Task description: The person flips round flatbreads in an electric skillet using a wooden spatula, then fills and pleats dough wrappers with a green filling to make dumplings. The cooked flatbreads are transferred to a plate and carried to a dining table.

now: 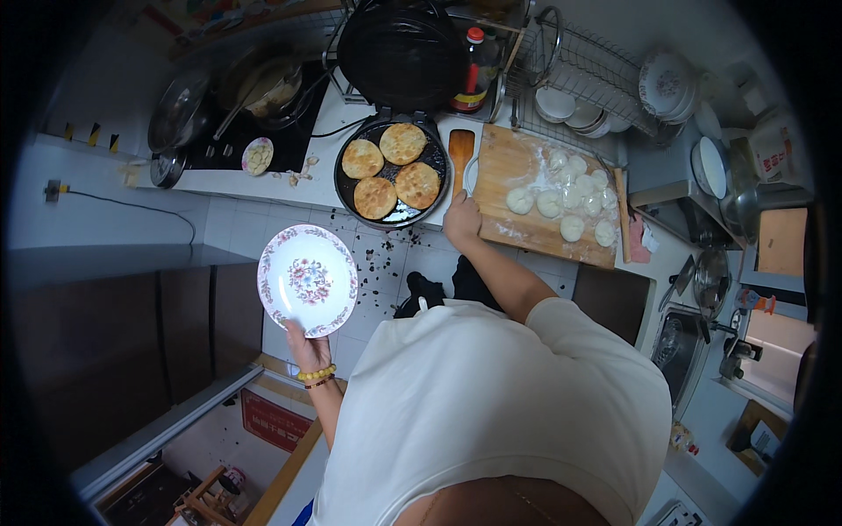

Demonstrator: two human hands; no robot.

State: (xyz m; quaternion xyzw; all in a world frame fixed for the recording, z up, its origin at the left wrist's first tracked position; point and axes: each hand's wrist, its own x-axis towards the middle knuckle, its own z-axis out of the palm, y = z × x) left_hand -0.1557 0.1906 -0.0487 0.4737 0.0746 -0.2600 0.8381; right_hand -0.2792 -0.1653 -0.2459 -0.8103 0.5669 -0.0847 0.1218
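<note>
My left hand point(308, 348) grips the rim of a white plate with a floral pattern point(283, 283), which carries no food and is held over the floor. My right hand point(463, 219) is at the counter's front edge, closed around the lower end of a wooden spatula point(462, 148). The spatula's blade points away from me, between the griddle and the board. Several browned flatbreads point(402, 144) lie in the open electric griddle point(393, 172), whose dark lid point(402, 56) stands raised behind. Right of my right hand, several pale dough rounds point(548, 204) rest on a floured wooden board point(500, 164).
A rolling pin point(621, 215) lies along the board's right edge. At left, a pan point(263, 85) and a small dish of garlic-like pieces point(257, 156) stand on the black cooktop point(309, 131). A red-capped bottle point(472, 72) stands behind the griddle. Dark scraps point(376, 263) litter the tiled floor.
</note>
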